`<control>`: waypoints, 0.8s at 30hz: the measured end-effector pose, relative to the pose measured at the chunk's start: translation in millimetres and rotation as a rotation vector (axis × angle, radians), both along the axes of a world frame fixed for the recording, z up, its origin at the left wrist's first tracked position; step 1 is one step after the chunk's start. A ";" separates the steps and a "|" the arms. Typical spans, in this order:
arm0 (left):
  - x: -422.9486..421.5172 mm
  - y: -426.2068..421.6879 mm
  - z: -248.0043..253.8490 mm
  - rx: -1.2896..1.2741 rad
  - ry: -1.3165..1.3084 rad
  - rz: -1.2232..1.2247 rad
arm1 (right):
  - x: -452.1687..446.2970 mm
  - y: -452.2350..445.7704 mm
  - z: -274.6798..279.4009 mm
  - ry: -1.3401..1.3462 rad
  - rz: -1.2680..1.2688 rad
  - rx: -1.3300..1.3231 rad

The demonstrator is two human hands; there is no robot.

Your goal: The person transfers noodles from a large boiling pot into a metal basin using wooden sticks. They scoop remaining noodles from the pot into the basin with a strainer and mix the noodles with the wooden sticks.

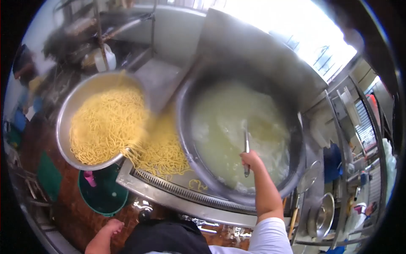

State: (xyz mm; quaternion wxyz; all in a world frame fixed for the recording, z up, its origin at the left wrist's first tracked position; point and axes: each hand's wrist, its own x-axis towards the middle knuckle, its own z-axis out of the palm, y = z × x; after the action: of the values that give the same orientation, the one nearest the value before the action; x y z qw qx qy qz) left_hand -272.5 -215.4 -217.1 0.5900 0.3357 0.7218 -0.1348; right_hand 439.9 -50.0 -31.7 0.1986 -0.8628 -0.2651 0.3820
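Note:
My right hand (251, 160) is closed around a long metal-handled utensil (247, 142) over a big round pot (192, 163). The utensil's far end dips into cloudy, steaming yellowish liquid (224, 127), so its kind is hidden. Down at the lower left, my left hand (112, 227) hangs loosely curled with nothing visible in it, near a dark green bucket (103, 207). Yellow noodles (110, 122) heap in a wide metal bowl (64, 144) left of the pot. More loose noodles (163, 158) lie between bowl and pot, some draping over the bowl's rim.
A slotted drain channel (186, 194) and metal counter edge (160, 200) run in front of the pot. A pink handle or cup (89, 178) sits in the bucket. To the right are a round wire strainer (311, 175), metal bowls (325, 216) and shelving. The floor looks wet.

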 end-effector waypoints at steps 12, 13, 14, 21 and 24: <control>-53.2 51.4 -11.3 0.139 -0.066 -0.106 | -150.2 -95.3 49.4 0.878 -0.142 0.338; -63.2 49.2 -16.4 0.143 -0.046 -0.128 | -165.2 -102.0 53.9 0.939 -0.170 0.363; -72.9 46.7 -22.1 0.146 -0.028 -0.148 | -180.0 -107.8 59.8 0.998 -0.196 0.386; -127.4 18.7 -61.7 0.013 0.062 -0.060 | -289.5 -118.4 88.4 0.561 0.100 0.462; -129.1 14.6 -63.8 -0.043 0.053 -0.076 | -315.7 -113.4 77.7 0.011 0.309 0.508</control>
State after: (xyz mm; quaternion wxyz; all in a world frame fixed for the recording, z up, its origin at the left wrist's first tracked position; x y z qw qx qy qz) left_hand -401.6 -200.8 -280.9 0.5722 0.3464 0.7209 -0.1814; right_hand 124.2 -163.5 46.0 0.3490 -0.7327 -0.4794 0.3340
